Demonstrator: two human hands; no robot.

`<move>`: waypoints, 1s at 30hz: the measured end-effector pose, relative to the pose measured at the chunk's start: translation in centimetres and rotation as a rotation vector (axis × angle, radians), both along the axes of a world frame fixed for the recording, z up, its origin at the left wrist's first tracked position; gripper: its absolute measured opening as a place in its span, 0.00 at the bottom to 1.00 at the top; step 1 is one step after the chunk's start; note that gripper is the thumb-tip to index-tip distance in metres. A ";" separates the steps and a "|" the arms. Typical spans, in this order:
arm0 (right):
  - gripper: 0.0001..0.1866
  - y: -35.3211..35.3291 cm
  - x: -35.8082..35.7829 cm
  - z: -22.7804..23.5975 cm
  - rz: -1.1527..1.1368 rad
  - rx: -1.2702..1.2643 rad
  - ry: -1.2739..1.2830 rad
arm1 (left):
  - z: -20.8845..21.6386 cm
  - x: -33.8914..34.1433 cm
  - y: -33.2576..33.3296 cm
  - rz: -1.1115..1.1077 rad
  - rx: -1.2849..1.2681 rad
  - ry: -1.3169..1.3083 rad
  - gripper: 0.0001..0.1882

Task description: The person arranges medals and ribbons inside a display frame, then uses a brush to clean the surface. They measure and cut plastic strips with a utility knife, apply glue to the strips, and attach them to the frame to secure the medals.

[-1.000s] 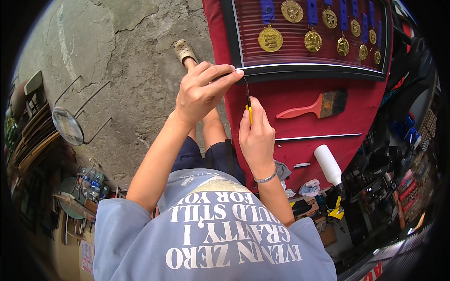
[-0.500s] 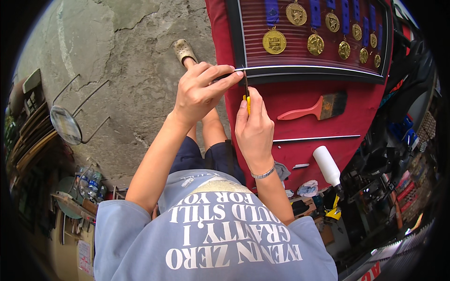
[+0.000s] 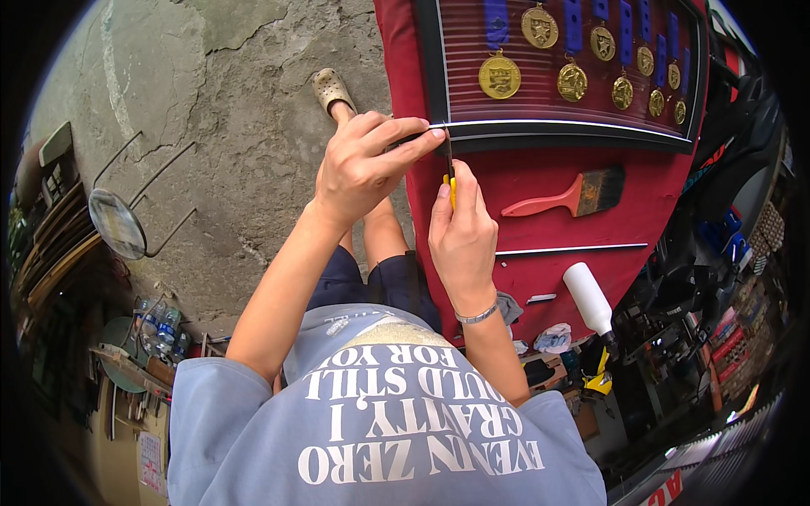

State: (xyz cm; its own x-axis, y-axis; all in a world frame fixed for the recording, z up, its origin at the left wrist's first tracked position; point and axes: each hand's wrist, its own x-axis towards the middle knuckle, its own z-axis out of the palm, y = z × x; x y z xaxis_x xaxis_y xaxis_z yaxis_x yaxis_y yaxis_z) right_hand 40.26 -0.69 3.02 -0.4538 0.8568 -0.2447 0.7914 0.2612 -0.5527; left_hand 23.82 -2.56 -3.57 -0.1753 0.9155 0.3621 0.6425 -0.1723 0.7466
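At left of frame a round mirror point(image 3: 116, 223) lies on the concrete floor point(image 3: 211, 126). At centre my left hand point(image 3: 363, 169) pinches the frame point(image 3: 557, 133) at its lower-left corner, fingers clamped on the black edge. My right hand point(image 3: 460, 240) grips a yellow-handled tool point(image 3: 450, 173), blade up at that corner. I judge I'm trimming or prying there; next needs a steady, shallow pull. Right of centre, on the red cloth point(image 3: 540, 219), lie a brush point(image 3: 574, 196), a rod point(image 3: 574, 250) and a white bottle point(image 3: 588, 299).
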 end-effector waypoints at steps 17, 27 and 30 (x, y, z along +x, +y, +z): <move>0.20 0.0 -0.6 -0.5 0.017 0.040 -0.041 | 0.2 0.3 -0.1 0.030 -0.015 -0.005 0.23; 0.16 -0.1 -0.9 -0.3 -0.054 -0.020 -0.020 | 0.0 1.0 0.1 0.085 0.013 -0.008 0.20; 0.14 -0.4 -0.9 -0.2 -0.076 -0.051 -0.021 | -0.2 1.2 0.0 0.097 0.024 -0.021 0.20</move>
